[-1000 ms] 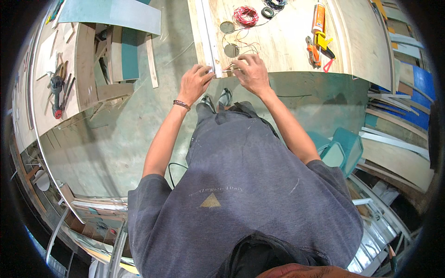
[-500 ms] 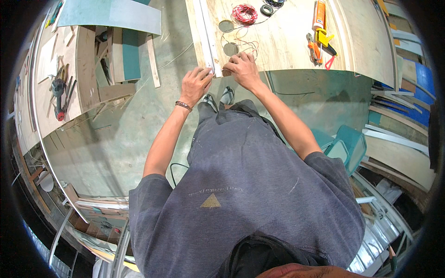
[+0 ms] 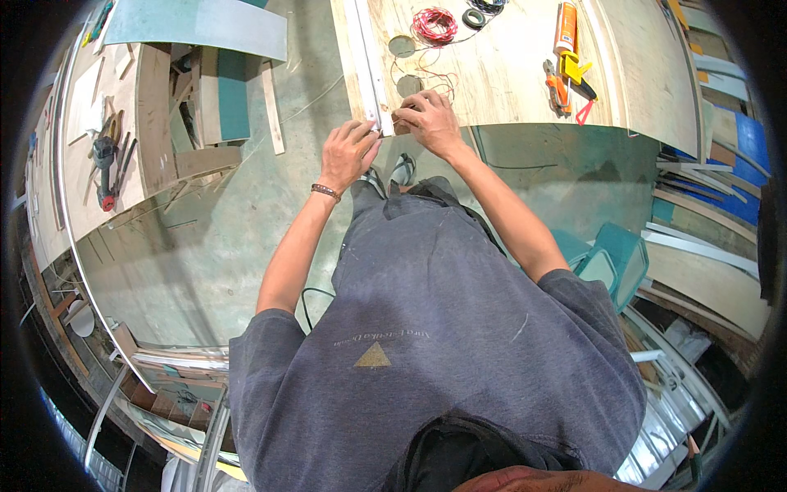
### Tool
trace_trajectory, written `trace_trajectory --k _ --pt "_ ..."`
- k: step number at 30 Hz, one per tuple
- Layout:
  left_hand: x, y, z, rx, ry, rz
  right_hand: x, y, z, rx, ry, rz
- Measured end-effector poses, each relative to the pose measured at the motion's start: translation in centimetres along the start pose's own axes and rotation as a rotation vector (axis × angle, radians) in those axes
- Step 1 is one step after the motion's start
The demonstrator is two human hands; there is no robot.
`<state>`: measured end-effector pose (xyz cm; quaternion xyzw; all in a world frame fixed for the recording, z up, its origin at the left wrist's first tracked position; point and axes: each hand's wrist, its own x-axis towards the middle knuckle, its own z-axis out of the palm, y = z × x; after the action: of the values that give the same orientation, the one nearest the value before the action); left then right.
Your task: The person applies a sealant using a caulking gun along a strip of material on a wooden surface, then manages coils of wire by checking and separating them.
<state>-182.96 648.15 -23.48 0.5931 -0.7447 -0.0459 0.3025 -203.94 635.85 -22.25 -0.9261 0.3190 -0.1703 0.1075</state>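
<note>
A long white strip [image 3: 366, 57] lies along the left edge of a plywood tabletop [image 3: 500, 82], its near end at the table's front edge. My left hand [image 3: 348, 152] pinches that near end from the left. My right hand [image 3: 430, 123] is closed just right of the strip's end, fingers curled on a thin red wire [image 3: 426, 78] that runs back to a red wire coil [image 3: 434, 25]. What the fingertips grip is too small to see well.
On the tabletop lie two round discs [image 3: 402, 45], a dark tape roll [image 3: 474, 16], an orange tube [image 3: 566, 25], orange-handled pliers [image 3: 556, 86] and a yellow tool [image 3: 575, 66]. A side bench [image 3: 156, 123] with a drill [image 3: 102, 160] stands left; teal stools [image 3: 615, 254] right.
My right hand has shifted slightly left and nearer the strip's end; my left hand stays at the strip.
</note>
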Motion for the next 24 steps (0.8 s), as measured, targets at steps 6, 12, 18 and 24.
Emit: trace_trajectory --k 6,12,18,24 --pt "-0.4 -0.1 -0.2 -0.058 0.022 -0.060 -1.6 0.4 -2.0 0.031 0.044 0.075" --pt "-1.0 0.1 0.4 0.020 -0.021 -0.025 -2.3 1.1 -0.9 -0.075 0.076 0.021" --pt "-0.6 0.1 0.3 0.084 -0.041 0.018 -2.4 1.6 0.4 -0.027 0.040 0.048" --pt "-1.1 -0.1 0.4 0.051 -0.027 -0.009 -4.2 2.0 0.1 -0.074 0.143 0.074"
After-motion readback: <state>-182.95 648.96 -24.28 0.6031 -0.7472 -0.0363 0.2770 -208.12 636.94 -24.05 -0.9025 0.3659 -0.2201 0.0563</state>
